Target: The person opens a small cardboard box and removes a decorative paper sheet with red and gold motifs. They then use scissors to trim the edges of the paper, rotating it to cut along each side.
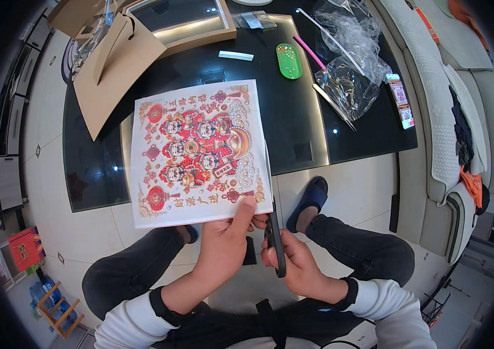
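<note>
My left hand (pixel 227 242) pinches the near edge of a square picture sheet (pixel 199 152), its thumb on top near the right corner. The sheet has a white border and shows several red-robed figures, lanterns, coins and gold characters. In my right hand (pixel 292 261) are black-handled scissors (pixel 276 244), at the sheet's right edge; their blades lie mostly hidden along or under that edge. The sheet is held up above the near part of the black glass table (pixel 94 174).
On the table lie a green tray (pixel 288 61) with small beads, a pink pen-like tool (pixel 310 53), tweezers (pixel 334 104), clear plastic wrap (pixel 351 48), a phone (pixel 401 100), a white strip (pixel 236 56), a wooden frame (pixel 225 35) and a brown board (pixel 120 74). A sofa (pixel 430 152) stands at right.
</note>
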Action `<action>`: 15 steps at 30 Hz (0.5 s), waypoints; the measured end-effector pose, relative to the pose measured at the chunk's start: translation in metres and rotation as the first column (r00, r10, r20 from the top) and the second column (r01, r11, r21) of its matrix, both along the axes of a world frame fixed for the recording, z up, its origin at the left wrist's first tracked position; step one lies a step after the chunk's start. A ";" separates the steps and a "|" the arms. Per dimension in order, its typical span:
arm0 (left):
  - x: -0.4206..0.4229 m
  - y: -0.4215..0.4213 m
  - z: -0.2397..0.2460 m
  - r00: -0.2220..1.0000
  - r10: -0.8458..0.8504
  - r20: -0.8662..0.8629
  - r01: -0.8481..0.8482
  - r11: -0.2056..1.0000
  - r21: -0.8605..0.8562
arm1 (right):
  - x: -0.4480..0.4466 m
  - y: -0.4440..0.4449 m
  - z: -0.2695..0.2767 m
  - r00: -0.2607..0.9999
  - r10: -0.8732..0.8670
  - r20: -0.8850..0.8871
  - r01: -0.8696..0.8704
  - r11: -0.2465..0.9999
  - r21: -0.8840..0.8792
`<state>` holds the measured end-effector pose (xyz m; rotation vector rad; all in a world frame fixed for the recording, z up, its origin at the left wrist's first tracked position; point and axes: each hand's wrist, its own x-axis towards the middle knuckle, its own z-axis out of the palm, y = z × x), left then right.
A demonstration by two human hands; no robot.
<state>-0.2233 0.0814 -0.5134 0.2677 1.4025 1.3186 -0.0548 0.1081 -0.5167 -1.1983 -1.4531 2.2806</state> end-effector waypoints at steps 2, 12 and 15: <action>0.000 0.000 0.000 1.000 0.001 0.003 -0.001 1.000 -0.007 | 0.000 0.000 0.000 1.000 0.005 0.009 -0.005 1.000 0.007; -0.001 0.001 0.001 1.000 -0.006 -0.009 0.006 1.000 -0.003 | 0.002 0.001 0.001 1.000 -0.027 0.009 0.027 0.999 -0.038; -0.001 0.001 0.001 1.000 -0.012 -0.012 0.012 1.000 0.000 | 0.002 0.002 0.002 1.000 -0.024 0.008 0.024 0.999 -0.037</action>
